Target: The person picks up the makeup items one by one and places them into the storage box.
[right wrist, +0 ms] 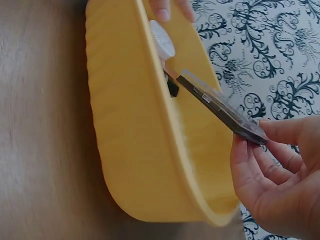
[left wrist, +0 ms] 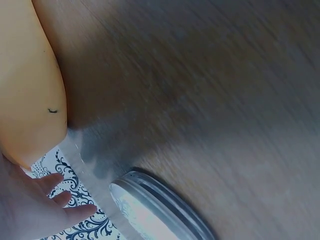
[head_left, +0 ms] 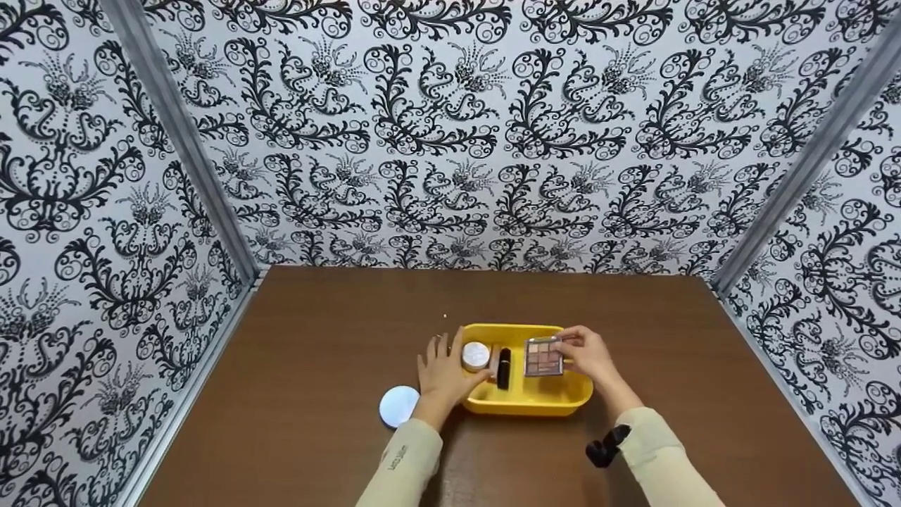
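Note:
In the head view my right hand (head_left: 590, 355) pinches an eyeshadow palette (head_left: 543, 357) with a clear lid, between thumb and fingers. It holds the palette tilted above the right half of a yellow tub (head_left: 524, 408). My left hand (head_left: 442, 377) touches the tub's left end, fingers spread and fairly straight, the thumb reaching over the rim. Inside the tub, near that hand, are a white-lidded round jar (head_left: 475, 355) and a black tube (head_left: 504, 369). The right wrist view shows the palette (right wrist: 220, 107) edge-on, raised at the tub's rim (right wrist: 167, 107).
A round, shiny-topped compact (head_left: 399, 406) lies on the brown table (head_left: 317, 352), left of the tub and close to my left wrist. Patterned walls (head_left: 450, 141) enclose the table at the back and sides.

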A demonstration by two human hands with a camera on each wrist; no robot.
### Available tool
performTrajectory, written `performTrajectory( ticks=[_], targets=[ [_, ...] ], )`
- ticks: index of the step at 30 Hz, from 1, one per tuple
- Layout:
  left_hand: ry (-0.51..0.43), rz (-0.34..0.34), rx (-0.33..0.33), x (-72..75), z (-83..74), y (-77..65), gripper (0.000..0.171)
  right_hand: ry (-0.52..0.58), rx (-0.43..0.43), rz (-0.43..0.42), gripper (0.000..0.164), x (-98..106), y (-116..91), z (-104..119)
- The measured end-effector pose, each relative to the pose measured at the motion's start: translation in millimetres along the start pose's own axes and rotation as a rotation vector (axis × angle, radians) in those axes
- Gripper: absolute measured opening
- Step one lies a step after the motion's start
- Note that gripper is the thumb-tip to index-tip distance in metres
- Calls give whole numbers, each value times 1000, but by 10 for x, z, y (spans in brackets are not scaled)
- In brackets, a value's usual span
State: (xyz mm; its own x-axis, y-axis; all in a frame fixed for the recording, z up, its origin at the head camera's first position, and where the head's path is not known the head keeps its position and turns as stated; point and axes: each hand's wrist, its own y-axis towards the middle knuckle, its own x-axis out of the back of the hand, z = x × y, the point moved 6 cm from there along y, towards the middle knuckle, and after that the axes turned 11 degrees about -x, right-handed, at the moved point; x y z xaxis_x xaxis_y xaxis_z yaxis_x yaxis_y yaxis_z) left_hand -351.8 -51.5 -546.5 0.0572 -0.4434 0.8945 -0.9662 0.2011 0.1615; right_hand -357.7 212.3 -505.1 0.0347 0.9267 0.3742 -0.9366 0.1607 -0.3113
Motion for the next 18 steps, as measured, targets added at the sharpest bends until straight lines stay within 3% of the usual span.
performTrajectory(
  ticks=[6, 11, 18],
  targets=[
    [13, -17, -7, -24, -5, 25, 100, -81, 48, -33, 21, -135, 69, -6],
    [10, -23, -16, -31, -14, 29, 100, -109, 7, -49, 21, -213, 99, -63],
    [22, -26, -12, -46, 22, 27, 101, -103, 13, -56, 22, -334, 109, -86]
  ],
)
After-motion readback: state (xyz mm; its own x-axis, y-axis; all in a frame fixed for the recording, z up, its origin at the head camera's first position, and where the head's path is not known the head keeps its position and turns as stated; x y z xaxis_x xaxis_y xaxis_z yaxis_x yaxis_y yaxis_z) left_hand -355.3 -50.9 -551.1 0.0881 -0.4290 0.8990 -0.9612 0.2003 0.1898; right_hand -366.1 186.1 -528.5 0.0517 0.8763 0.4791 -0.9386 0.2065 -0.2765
